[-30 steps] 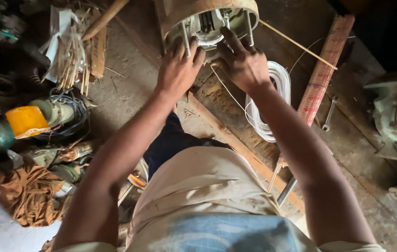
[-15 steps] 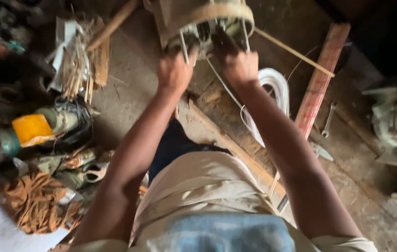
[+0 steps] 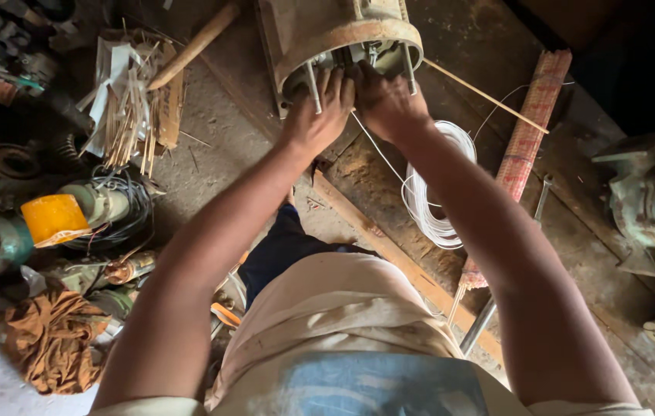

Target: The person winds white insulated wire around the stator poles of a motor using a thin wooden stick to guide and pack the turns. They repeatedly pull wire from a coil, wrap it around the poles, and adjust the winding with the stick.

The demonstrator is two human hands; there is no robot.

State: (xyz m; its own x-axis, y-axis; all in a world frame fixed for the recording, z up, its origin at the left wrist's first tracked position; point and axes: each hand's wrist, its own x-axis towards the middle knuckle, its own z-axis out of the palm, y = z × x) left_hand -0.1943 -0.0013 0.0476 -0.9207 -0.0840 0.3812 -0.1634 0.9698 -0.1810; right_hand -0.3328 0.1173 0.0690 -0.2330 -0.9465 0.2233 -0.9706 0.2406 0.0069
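Hands, left (image 3: 319, 115) and right (image 3: 385, 104), press fingers into the motor housing (image 3: 327, 35) mouth just ahead, grip unclear.

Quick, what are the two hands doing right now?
Left hand: fingers spread, pressed against the open end of the round metal motor housing, holding nothing.
Right hand: fingers reach into the same opening; any grip cannot be told.

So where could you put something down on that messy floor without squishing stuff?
One bare patch of floor lies between the bundle of thin sticks and the wooden plank. Another lies right of the red woven roll, before the grey-green machine. The left edge is crowded with wires, a yellow-capped part and a brown rag. Both hands, left hand and right hand, fill the round metal housing.
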